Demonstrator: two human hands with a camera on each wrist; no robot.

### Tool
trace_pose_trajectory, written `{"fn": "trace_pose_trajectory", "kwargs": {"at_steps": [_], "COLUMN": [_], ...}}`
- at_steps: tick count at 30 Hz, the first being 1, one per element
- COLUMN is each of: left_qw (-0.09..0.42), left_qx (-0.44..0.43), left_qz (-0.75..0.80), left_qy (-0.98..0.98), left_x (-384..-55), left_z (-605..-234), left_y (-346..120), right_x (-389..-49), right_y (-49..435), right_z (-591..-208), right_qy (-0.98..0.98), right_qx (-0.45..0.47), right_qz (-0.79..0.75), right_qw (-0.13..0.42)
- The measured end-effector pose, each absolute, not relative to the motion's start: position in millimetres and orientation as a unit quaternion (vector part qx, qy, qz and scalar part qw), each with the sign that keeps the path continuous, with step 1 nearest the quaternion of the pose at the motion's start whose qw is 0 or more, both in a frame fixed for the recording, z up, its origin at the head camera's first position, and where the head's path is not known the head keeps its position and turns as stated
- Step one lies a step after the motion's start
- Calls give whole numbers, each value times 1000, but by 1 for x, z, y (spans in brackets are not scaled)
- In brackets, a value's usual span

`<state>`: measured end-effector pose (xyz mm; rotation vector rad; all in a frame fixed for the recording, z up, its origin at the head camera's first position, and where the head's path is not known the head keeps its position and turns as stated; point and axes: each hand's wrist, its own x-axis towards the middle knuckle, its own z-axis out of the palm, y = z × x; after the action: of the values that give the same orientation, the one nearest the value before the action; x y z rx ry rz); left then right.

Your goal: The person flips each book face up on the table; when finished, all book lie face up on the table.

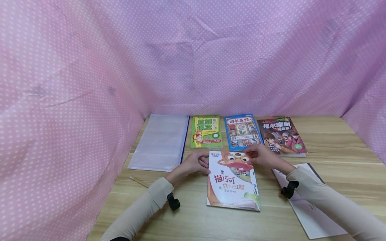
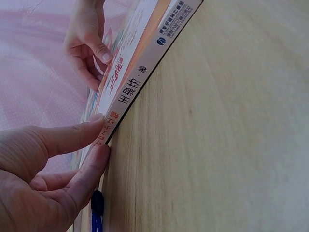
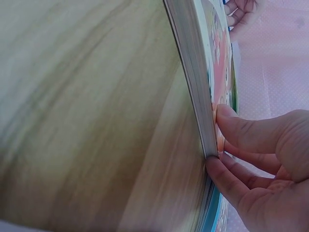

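Note:
A white picture book (image 1: 230,187) with an orange cat in glasses on its cover lies face up at the table's front middle. My left hand (image 1: 195,163) pinches its spine edge near the upper left corner; in the left wrist view the thumb is on the cover and a finger against the lower side of the spine (image 2: 129,94). At the upper right corner my right hand (image 1: 261,156) grips the opposite edge, thumb on the cover, a fingertip at the lower edge of the pages (image 3: 190,63).
Behind stand in a row a clear zip folder (image 1: 161,142), a green book (image 1: 206,132), a blue book (image 1: 242,132) and a dark detective book (image 1: 283,137), all lying flat. A pencil (image 1: 138,181) is by the left sleeve. Under the right forearm lies a white notebook (image 1: 316,217).

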<state>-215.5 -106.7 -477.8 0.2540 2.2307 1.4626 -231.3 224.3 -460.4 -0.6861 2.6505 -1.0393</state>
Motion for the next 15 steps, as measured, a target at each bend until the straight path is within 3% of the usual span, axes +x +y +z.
{"fn": "trace_pose_trajectory", "kwargs": {"at_steps": [15], "left_qw": [237], "left_qx": [81], "left_qz": [527], "left_qy": [812], "left_x": [-216], "left_z": [-478], "left_y": [-107], "right_x": [-231], "right_y": [222], "right_z": [-462], "right_qy": [897], "right_qx": [-224], "right_qz": [-362], "right_qw": [117]}}
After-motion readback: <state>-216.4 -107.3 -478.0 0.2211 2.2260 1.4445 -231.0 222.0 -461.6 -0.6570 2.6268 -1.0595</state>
